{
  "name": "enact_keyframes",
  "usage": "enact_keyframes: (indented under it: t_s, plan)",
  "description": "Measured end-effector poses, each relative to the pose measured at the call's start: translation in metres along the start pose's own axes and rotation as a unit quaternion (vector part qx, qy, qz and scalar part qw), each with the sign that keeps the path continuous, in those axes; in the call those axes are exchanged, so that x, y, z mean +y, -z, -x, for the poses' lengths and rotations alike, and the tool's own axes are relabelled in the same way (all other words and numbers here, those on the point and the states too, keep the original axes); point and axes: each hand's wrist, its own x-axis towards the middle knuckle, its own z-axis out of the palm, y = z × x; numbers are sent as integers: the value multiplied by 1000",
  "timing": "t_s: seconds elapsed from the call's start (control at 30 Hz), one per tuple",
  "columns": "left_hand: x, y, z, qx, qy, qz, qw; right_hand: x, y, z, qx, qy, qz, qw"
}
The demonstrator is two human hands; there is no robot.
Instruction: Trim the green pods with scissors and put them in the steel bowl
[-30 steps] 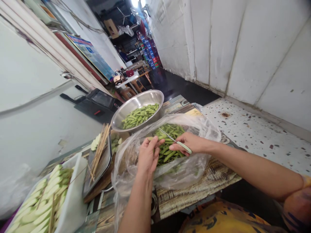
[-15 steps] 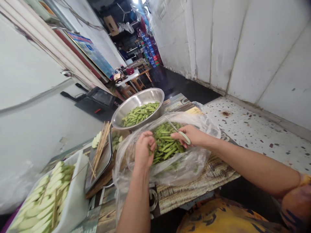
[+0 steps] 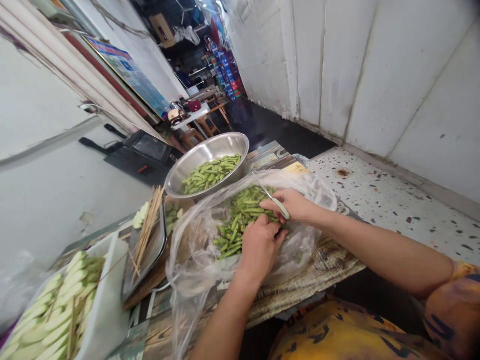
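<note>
A heap of cut green beans (image 3: pixel 240 220) lies inside a transparent plastic bag (image 3: pixel 191 260). My left hand (image 3: pixel 260 247) presses into the near side of the heap, its fingers curled over some beans. My right hand (image 3: pixel 290 205) grips a small knife (image 3: pixel 275 201) with a pale green handle, just above the heap, and its thin blade points to the far left. More cut beans (image 3: pixel 210 174) fill the bottom of a steel bowl (image 3: pixel 206 150) beyond the bag.
A metal tray (image 3: pixel 148 245) with bamboo skewers sits left of the bag. A white container (image 3: pixel 108 295) of sliced pale green vegetable is at lower left. A speckled terrazzo counter (image 3: pixel 375 210) extends right, below a white wall (image 3: pixel 375 60).
My left hand has moved right across the bag and now lies on the beans near my right hand. The knife's blade has tilted slightly; my right hand has stayed nearly still.
</note>
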Motion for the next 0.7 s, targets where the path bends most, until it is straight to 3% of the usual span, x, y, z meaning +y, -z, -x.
enact_keyframes:
  t_s: [0.13, 0.2, 0.27, 0.37, 0.5, 0.7]
  plan:
    - [-6, 5, -4, 74, 57, 207, 974, -7, 4, 2, 17, -5, -102, 995]
    - [-9, 8, -5, 57, 91, 235, 966, -9, 6, 2, -1, -9, -167, 986]
    - [-10, 8, -5, 16, 87, 197, 976, -10, 7, 2, -23, -16, -203, 979]
    - [-3, 2, -3, -9, 65, 49, 997, -8, 6, 1, -16, -14, -201, 979]
    - [10, -7, 0, -46, 48, -106, 992, -8, 4, 1, 19, -4, -180, 984]
    - [14, -5, 2, -89, 22, -111, 990, -6, 3, -1, 16, -4, -169, 985]
